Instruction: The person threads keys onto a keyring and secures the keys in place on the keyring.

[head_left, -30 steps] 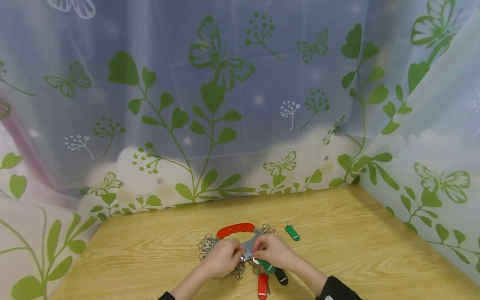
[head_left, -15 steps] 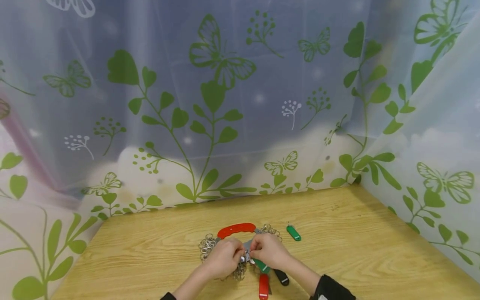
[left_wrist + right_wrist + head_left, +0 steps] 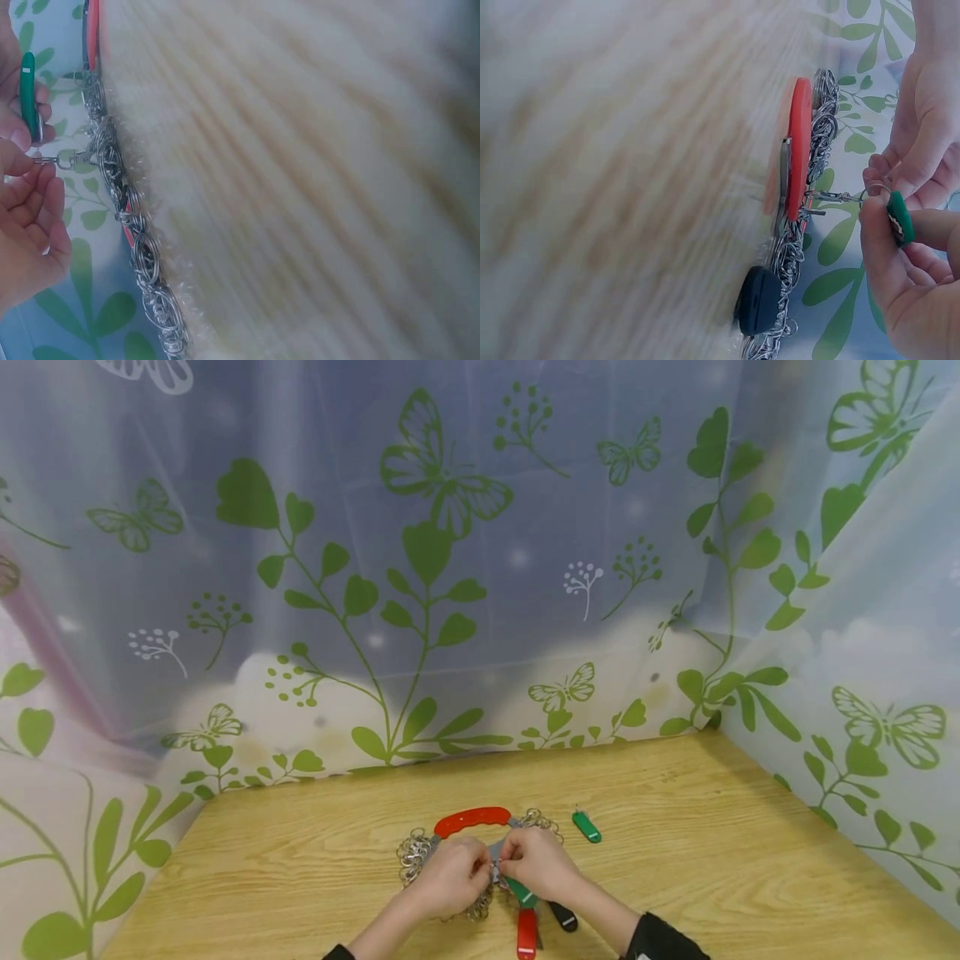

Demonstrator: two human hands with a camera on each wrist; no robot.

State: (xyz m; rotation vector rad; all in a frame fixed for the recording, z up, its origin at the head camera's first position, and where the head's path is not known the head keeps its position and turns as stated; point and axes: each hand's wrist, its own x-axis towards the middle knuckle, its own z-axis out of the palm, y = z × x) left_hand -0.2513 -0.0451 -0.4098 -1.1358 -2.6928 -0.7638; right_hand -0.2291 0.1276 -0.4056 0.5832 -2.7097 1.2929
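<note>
My left hand pinches a small metal ring at the end of a metal clasp, which leads to the heap of rings. Close against it, my right hand holds a green key tag by the ring end between thumb and fingers. Beneath both hands lies a grey metal holder with a red handle, hung with many metal rings. A red key tag and a black key tag lie on the near side. The fingertips partly hide where the rings meet.
Another green key tag lies apart, right of the holder. The wooden table runs back to a curtain printed with leaves and butterflies, which also hangs along both sides.
My right hand has shifted slightly left with the green key tag, bringing its fingertips up to the left hand's. The left hand has barely moved.
</note>
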